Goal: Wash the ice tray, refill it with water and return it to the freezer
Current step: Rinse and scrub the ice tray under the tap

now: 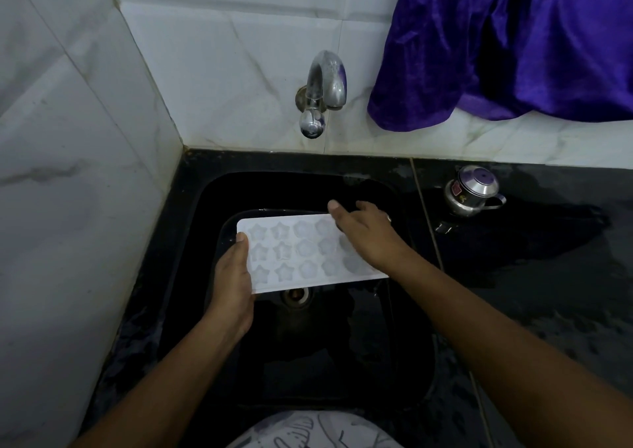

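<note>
we record a white marble-patterned tiled wall (68,173) running along the left and the back of the scene. below it lies a black counter (548,276), its surface wet in patches. set into the counter is a black sink (212,187). a purple cloth (513,43) hangs at upper right, its lower edge lying on the ledge above the counter.

we find the ice tray (301,252) held over the sink basin, just in front of and below the tap, with its near edge over the drain. the tray is white, cavities upward, in three rows of star and rounded shapes.

the left hand (233,283) grips the tray's left short end: the thumb is pressed on the top face, and the remaining fingers are curled under the tray, out of sight. the right hand (366,231) lies over the tray's right end, its fingers (364,206) straight and slightly spread, reaching past the far edge; we cannot tell how firmly the palm bears on the tray.

a chrome tap (323,84) projects from the back wall above the sink. a small lidded steel pot (471,190) stands on the counter to the right of the sink, well apart from the tray. the drain (296,295) shows at the basin floor, partly covered by the tray's near edge.
</note>
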`<state>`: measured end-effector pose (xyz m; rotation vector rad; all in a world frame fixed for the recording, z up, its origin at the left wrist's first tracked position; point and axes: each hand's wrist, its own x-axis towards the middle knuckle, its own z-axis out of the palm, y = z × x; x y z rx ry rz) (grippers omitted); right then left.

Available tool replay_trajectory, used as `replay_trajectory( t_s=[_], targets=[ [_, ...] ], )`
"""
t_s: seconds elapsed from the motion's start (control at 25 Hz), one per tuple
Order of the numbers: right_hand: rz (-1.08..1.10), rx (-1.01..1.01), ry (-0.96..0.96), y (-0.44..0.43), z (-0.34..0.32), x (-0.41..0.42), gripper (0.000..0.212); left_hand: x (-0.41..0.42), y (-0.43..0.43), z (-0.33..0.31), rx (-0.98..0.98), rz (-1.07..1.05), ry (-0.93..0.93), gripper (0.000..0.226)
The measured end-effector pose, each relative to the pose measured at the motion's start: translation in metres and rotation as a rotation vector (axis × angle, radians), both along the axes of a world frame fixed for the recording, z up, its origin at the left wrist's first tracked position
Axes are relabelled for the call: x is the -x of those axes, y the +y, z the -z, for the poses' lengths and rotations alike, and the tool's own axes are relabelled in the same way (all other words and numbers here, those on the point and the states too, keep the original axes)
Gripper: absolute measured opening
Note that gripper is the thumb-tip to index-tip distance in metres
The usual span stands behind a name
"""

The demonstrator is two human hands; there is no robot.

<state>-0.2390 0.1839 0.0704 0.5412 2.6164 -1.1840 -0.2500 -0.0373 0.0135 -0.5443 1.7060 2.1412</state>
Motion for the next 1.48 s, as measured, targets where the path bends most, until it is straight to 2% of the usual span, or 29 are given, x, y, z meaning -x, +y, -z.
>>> replay_trajectory(
  t_s=[0.04, 0.12, 0.2, 0.24, 0.32, 0.44, 0.52, 0.6, 0.72, 0.88, 1.0, 1.16, 1.36, 1.48],
  targets=[
    [0.079, 0.091, -0.014, -0.003, 0.003, 0.002, 0.076, -0.001, 0.001, 0.0, 0.009, 0.005, 0.006, 0.046],
    [0.146, 0.128, -0.04, -0.008, 0.005, 0.004, 0.086, -0.002, 0.002, 0.002, 0.026, 0.008, 0.009, 0.044],
    [0.144, 0.066, -0.041, -0.011, 0.003, 0.005, 0.071, -0.002, 0.002, 0.001, 0.018, -0.003, 0.005, 0.044],
    [0.108, 0.016, -0.025, -0.01, 0.002, 0.005, 0.07, -0.001, 0.001, 0.0, 0.009, -0.01, 0.002, 0.044],
    [0.0, -0.151, 0.026, -0.002, -0.001, 0.001, 0.073, 0.001, -0.002, 0.0, -0.002, -0.024, -0.003, 0.045],
    [-0.23, -0.603, 0.192, 0.007, -0.001, -0.007, 0.07, 0.0, -0.001, 0.0, -0.005, -0.013, -0.006, 0.046],
    [-0.315, -0.779, 0.272, 0.006, 0.001, -0.011, 0.073, -0.002, 0.001, 0.0, -0.021, -0.012, -0.011, 0.047],
    [-0.341, -0.701, 0.271, 0.005, 0.003, -0.015, 0.074, -0.001, -0.001, -0.001, -0.036, -0.018, -0.01, 0.047],
    [-0.303, -0.503, 0.241, 0.011, 0.003, -0.018, 0.063, -0.001, -0.006, 0.0, -0.027, -0.019, -0.005, 0.046],
    [-0.293, -0.633, 0.259, 0.008, 0.004, -0.014, 0.068, -0.003, -0.003, 0.001, -0.022, -0.009, -0.008, 0.047],
    [-0.293, -0.543, 0.242, 0.009, 0.003, -0.018, 0.069, 0.0, -0.004, -0.003, -0.027, -0.017, -0.007, 0.047],
    [-0.278, -0.64, 0.263, 0.008, 0.0, -0.019, 0.062, -0.006, -0.006, -0.006, -0.007, -0.008, -0.01, 0.047],
    [-0.272, -0.469, 0.228, 0.013, -0.003, -0.029, 0.058, -0.013, -0.005, -0.01, 0.002, -0.01, -0.002, 0.047],
    [-0.286, -0.648, 0.251, 0.019, -0.007, -0.031, 0.06, -0.025, 0.005, -0.011, 0.007, -0.008, -0.008, 0.047]
  ],
)
